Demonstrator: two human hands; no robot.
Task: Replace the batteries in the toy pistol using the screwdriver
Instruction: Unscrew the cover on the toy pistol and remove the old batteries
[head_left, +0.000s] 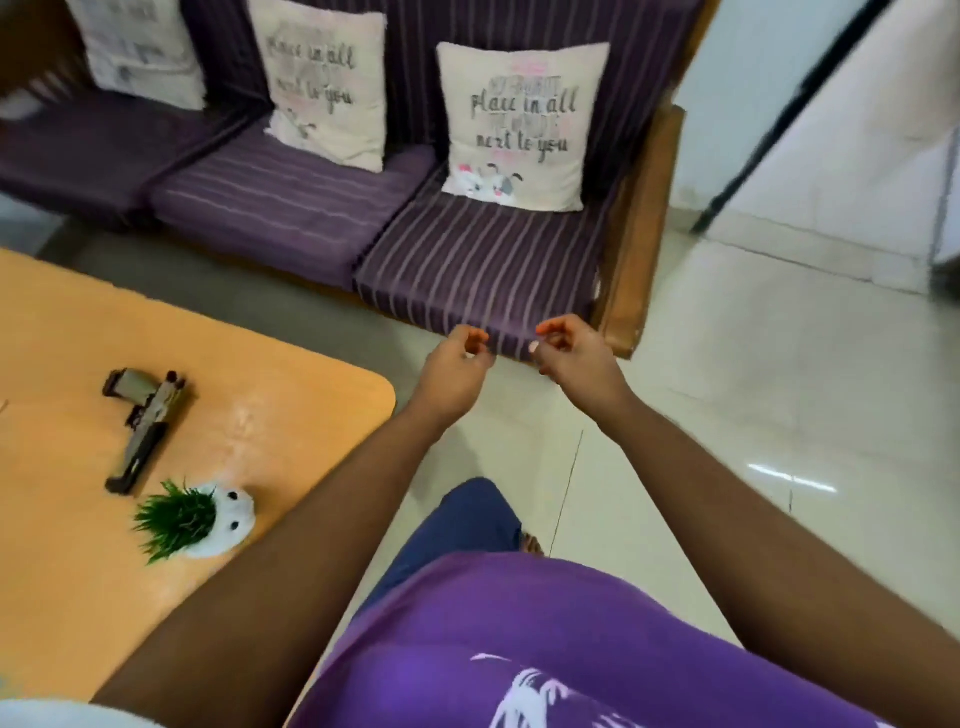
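Both bare arms stretch forward over the pale tiled floor (727, 364), close together. The left hand (457, 364) and right hand (571, 353) have loosely curled fingers holding nothing visible. The grey-and-tan plastic toy pistol (143, 428) lies far left on the orange wooden table (285, 374), beside a small white plant pot (223, 522).

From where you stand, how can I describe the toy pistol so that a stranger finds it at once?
Look at the orange table on the left, in front of the purple sofa. The toy pistol lies flat near its middle, just beyond a small white pot with green grass. It is the only dark, grey-and-tan, long object there.
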